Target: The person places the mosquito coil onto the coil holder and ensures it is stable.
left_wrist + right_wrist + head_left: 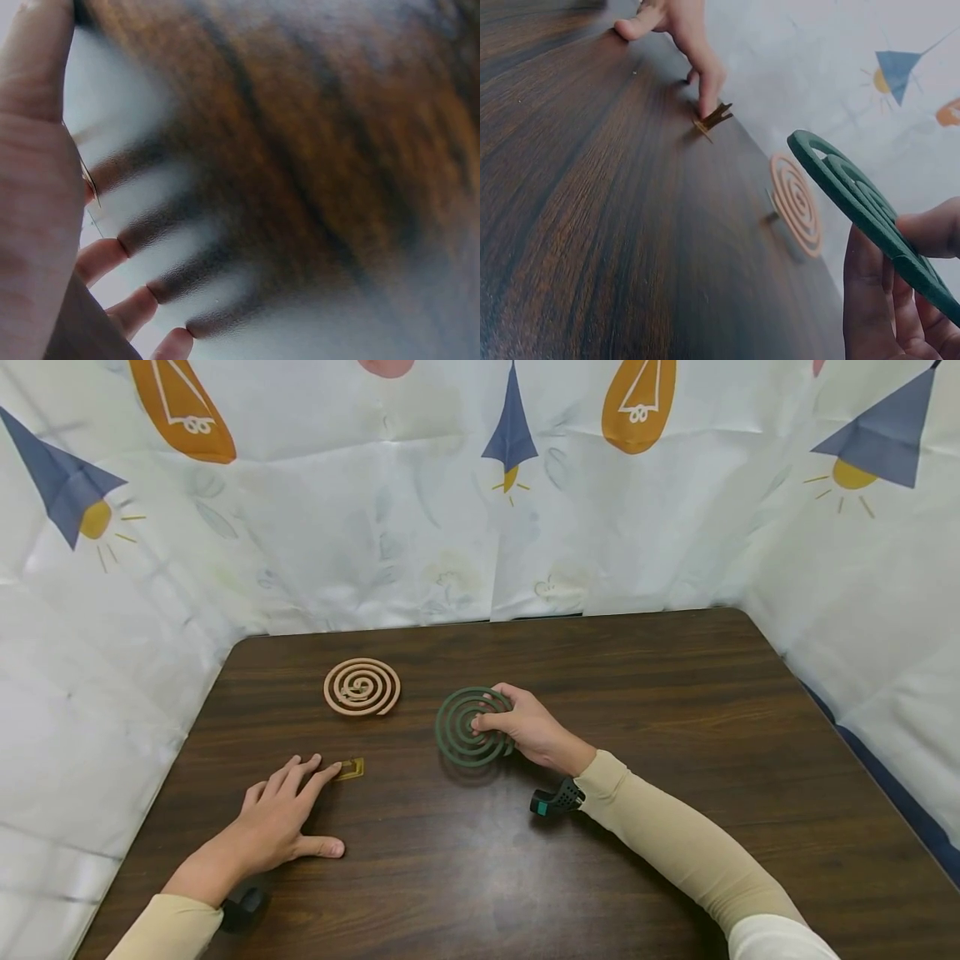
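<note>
My right hand (534,728) pinches a green mosquito coil (439,727), with the thumb on its top face and the fingers beneath. In the right wrist view this coil (847,196) is tilted and raised off the table. At the left, my left hand (273,822) is spread low over the table. Its index fingertip presses on a small gold-coloured metal coil stand (354,767), whose upright prongs (718,116) show in the right wrist view. Behind it, a tan mosquito coil (362,686) rests on a similar stand, held just above the tabletop.
The dark wood-grain table (637,693) has rounded back corners. White curtains (435,527) printed with lamps and bulbs hang along its back and sides. A black wrist strap (557,798) is on my right wrist.
</note>
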Available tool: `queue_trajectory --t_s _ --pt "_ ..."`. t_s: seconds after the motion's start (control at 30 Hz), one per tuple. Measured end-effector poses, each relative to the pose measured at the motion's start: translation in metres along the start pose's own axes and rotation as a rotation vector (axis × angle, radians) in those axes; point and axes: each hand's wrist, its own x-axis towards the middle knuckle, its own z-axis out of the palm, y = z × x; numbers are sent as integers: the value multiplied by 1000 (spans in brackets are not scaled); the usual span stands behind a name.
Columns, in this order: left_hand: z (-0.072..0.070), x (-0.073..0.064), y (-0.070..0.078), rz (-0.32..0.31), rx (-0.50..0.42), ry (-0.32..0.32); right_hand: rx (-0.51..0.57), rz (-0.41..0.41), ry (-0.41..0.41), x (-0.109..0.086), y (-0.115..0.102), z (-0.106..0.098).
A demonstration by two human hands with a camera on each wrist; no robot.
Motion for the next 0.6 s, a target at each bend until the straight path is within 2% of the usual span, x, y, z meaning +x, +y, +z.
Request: queue_trajectory --t_s 0.6 --pt "1 1 -1 -1 3 2 27 -5 -17 6 1 12"
